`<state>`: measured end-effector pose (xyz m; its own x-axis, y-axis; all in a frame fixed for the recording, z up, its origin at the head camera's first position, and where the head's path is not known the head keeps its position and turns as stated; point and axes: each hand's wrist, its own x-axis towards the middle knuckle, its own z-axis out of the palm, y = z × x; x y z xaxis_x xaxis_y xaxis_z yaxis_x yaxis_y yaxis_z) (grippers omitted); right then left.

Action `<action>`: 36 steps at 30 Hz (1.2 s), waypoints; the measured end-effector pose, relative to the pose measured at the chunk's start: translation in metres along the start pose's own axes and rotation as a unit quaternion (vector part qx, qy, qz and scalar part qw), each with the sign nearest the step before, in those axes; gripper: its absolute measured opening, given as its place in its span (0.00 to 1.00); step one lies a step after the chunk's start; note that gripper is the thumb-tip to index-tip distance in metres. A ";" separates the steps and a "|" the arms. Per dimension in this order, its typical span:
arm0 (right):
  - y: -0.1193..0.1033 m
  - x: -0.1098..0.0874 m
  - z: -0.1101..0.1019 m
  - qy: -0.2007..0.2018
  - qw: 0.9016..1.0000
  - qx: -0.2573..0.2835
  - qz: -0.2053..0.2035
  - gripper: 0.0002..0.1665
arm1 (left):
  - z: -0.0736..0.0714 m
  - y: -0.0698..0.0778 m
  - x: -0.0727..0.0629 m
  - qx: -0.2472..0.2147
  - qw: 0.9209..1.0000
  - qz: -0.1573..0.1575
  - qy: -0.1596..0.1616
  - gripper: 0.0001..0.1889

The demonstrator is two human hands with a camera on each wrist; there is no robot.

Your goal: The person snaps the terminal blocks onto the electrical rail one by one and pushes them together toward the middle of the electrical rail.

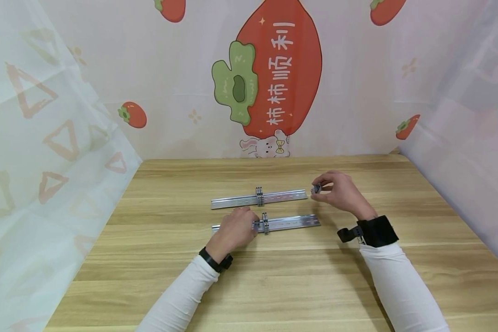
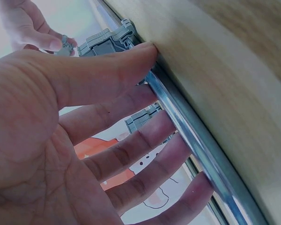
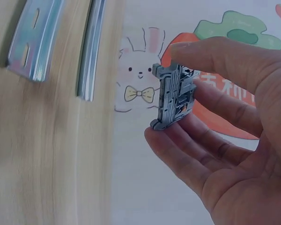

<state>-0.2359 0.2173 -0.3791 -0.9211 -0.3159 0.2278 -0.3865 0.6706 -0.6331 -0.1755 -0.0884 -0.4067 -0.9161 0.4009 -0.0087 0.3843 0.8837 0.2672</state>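
Note:
My right hand (image 1: 339,190) pinches a small grey DIN-rail terminal block (image 3: 174,96) between thumb and fingers, lifted above the table by the rails' right ends. My left hand (image 1: 236,227) grips the nearer slotted metal DIN rail (image 1: 288,222) left of its middle, thumb on one edge and fingertips (image 2: 201,185) along the other. Part of that rail is hidden under the hand. Just right of the left hand, grey terminal blocks (image 1: 265,223) sit upright across the near rail. More blocks (image 1: 259,196) stand on the farther DIN rail (image 1: 232,201), which neither hand touches.
Both rails lie roughly parallel on a wood-grain table (image 1: 282,286), the far one close behind the near one. A printed cloth backdrop (image 1: 348,92) rises at the table's back edge, with cloth sides at left and right.

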 end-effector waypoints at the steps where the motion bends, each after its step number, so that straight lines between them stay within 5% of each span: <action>1: -0.001 0.000 0.000 0.000 1.000 0.003 -0.001 0.19 | 0.000 0.000 0.000 0.000 1.000 0.000 0.000 0.11; 12: -0.014 0.002 0.009 -0.007 0.999 0.030 -0.041 0.18 | 0.000 0.000 0.000 0.002 1.000 0.001 0.002 0.10; 36: -0.030 0.002 0.021 -0.045 0.986 0.150 -0.061 0.19 | 0.001 -0.002 0.000 0.002 1.000 0.008 0.010 0.11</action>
<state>-0.2249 0.1825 -0.3753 -0.8557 -0.4485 0.2581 -0.4505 0.4004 -0.7980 -0.1760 -0.0897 -0.4084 -0.9117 0.4106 0.0149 0.3996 0.8779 0.2639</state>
